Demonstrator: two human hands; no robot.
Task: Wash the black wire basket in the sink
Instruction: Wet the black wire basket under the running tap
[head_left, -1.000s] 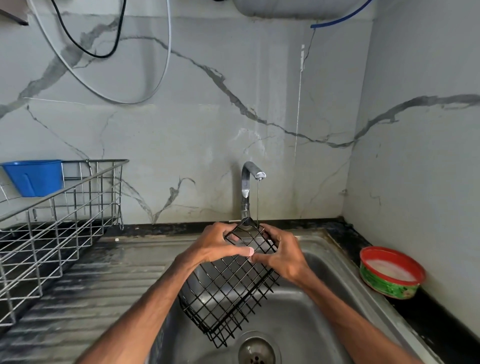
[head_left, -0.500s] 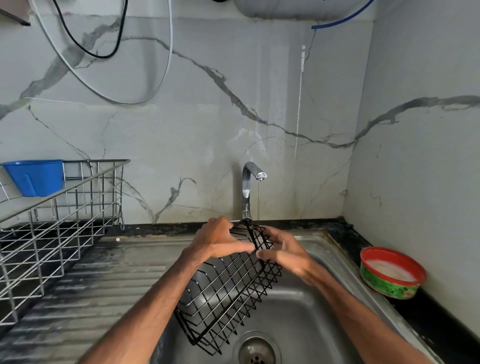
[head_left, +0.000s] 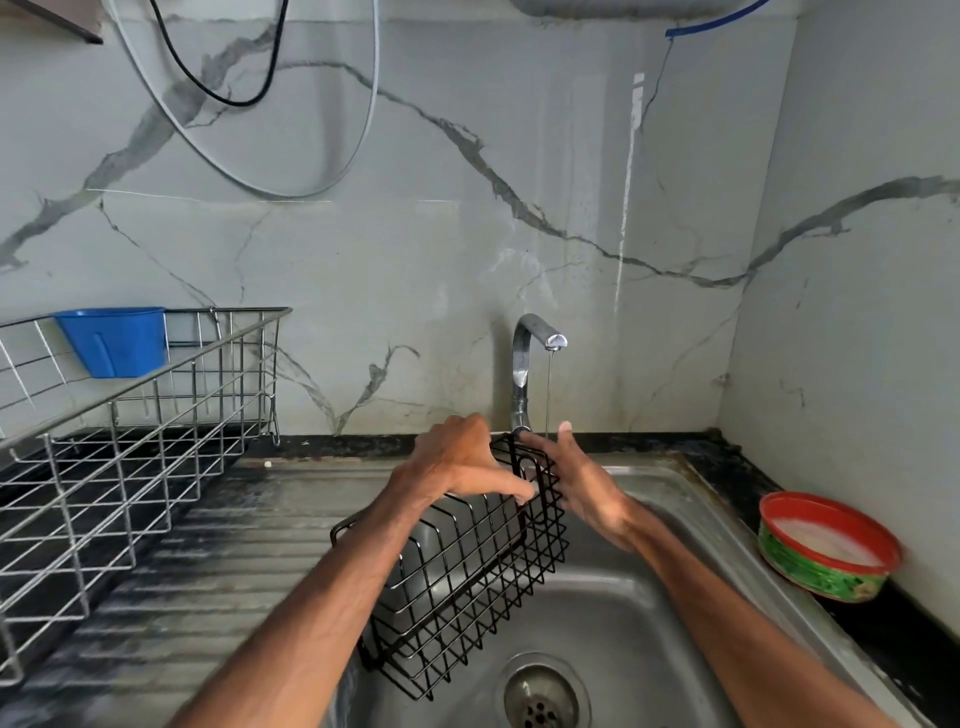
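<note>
Basket (head_left: 467, 587) was held tilted over the sink (head_left: 644, 613), long axis running from its low corner near the drain (head_left: 540, 696) up and back toward the tap (head_left: 530, 374). It didn't look to be resting on the sink floor, though the low corner is hard to judge.

Left hand (head_left: 457, 462) was clamped on the upper end, thumb across the near face and fingers curled over the top rim. That was the only real grip. Right hand (head_left: 576, 483) sat just beside the same end, flat and spread, fingers lying against the outer mesh, gripping nothing.

A thin stream dropped from the spout right by the right fingertips, at the basket's top corner. My read: the rinse turned on that corner. The rest of the wire lay down and toward the person from the stream, so the basket had to slide under it or rotate.

Surroundings: steel sink with ribbed drainboard (head_left: 197, 566) on the left, wire dish rack (head_left: 130, 431) with a blue cup (head_left: 114, 340) beyond it, red-rimmed tub (head_left: 826, 545) on the dark counter right, marble-pattern wall in a tight corner.
</note>
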